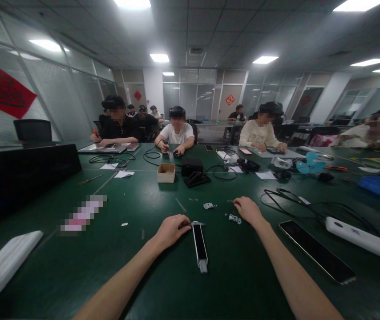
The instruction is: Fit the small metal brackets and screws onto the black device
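The left hand (171, 226) has its fingers drawn narrowly together at the upper end of a slim white-framed device (200, 244), which lies on the green table (240, 275) between the two forearms, its dark inset facing up and a grey plug-like tip pointing towards the wearer; whether those fingers grip anything is impossible to make out. The right hand (248, 211) rests farther right with fingertips close together, near a small metal bracket (235, 219), and I cannot tell whether it pinches anything; a second bracket (208, 206) lies between the hands. As for writing, the large red sign (3, 89) on the left partition bears dark brush-like characters, tilted and too blurred to read, and the red diamond (230, 100) on a far door carries gold markings, equally illegible. The white bar-shaped case (365, 240) at right has dark marks on top, too small to name a brand. Beside it, a phone (317, 252) lies with its dark screen blank of lettering. A pink-and-white item (83, 213) at left is pixelated, so any print on it is hidden. The cardboard box (166, 178) shows no readable label.
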The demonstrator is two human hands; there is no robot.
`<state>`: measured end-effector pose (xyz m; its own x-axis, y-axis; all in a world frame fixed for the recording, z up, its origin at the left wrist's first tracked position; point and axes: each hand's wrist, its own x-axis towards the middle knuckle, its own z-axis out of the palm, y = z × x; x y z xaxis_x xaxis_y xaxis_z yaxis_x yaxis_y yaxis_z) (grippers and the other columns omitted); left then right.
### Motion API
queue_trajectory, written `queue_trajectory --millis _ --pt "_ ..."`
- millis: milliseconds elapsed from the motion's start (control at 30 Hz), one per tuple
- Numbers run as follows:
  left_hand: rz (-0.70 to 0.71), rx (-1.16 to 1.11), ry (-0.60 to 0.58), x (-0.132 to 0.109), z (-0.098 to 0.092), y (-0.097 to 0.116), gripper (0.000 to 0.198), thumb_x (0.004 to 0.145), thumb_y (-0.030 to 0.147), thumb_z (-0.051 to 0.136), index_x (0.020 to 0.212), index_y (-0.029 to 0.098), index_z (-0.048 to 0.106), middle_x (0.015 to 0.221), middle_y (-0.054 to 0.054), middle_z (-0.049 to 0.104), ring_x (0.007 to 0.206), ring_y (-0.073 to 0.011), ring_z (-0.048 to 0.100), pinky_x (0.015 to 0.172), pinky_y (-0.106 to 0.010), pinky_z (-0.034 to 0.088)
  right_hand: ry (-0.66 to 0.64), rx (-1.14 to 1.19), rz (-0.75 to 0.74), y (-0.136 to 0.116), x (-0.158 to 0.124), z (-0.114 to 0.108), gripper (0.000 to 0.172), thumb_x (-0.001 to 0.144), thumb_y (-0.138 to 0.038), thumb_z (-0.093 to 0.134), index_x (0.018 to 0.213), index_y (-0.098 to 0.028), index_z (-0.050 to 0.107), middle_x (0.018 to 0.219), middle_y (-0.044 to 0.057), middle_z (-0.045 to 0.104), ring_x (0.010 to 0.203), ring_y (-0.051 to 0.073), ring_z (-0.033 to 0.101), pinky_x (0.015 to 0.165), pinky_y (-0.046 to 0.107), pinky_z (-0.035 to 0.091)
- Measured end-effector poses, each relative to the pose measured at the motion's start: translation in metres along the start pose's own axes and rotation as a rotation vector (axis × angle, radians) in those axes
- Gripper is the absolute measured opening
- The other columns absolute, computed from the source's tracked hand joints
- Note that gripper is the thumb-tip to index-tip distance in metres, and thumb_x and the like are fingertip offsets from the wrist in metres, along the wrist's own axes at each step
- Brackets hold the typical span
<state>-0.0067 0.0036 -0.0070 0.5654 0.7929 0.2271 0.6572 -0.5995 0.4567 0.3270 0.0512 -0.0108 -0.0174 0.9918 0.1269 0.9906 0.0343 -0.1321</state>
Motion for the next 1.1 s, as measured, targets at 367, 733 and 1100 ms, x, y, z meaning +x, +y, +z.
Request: queue_trajectory --millis 367,733,1100 --pt "-0.003 -0.008 -0.007 -0.001 -0.002 0.001 0.015 0.087 0.029 0.055 0.097 0.020 0.061 0.089 0.001 0.061 0.075 -0.0131 0.056 0.067 -0.022 0.042 0.033 -0.018 0.002 -0.007 0.000 -0.001 0.025 0.089 -0.023 0.043 0.106 -0.016 0.061 0.108 0.012 0.058 0.099 0.023 0.052 0.079 0.031 0.041" --pt "-0.020 0.013 -0.031 -0.002 -0.004 0.005 0.017 0.088 0.031 0.054 0.099 0.020 0.061 0.091 -0.001 0.061 0.077 -0.0140 0.056 0.068 -0.024 0.043 -0.010 -0.090 -0.054 -0.018 0.002 -0.010 0.026 0.089 -0.031 0.045 0.096 -0.019 0.067 0.103 0.010 0.059 0.096 0.022 0.052 0.076 0.031 0.041" --pt "-0.010 0.035 -0.020 -0.001 -0.003 0.005 0.015 0.087 0.030 0.054 0.096 0.020 0.061 0.088 -0.001 0.061 0.077 -0.0142 0.057 0.067 -0.023 0.043 -0.001 -0.109 -0.022 -0.016 -0.002 -0.009 0.022 0.084 -0.029 0.048 0.088 -0.018 0.067 0.093 0.010 0.062 0.089 0.023 0.055 0.070 0.030 0.041"
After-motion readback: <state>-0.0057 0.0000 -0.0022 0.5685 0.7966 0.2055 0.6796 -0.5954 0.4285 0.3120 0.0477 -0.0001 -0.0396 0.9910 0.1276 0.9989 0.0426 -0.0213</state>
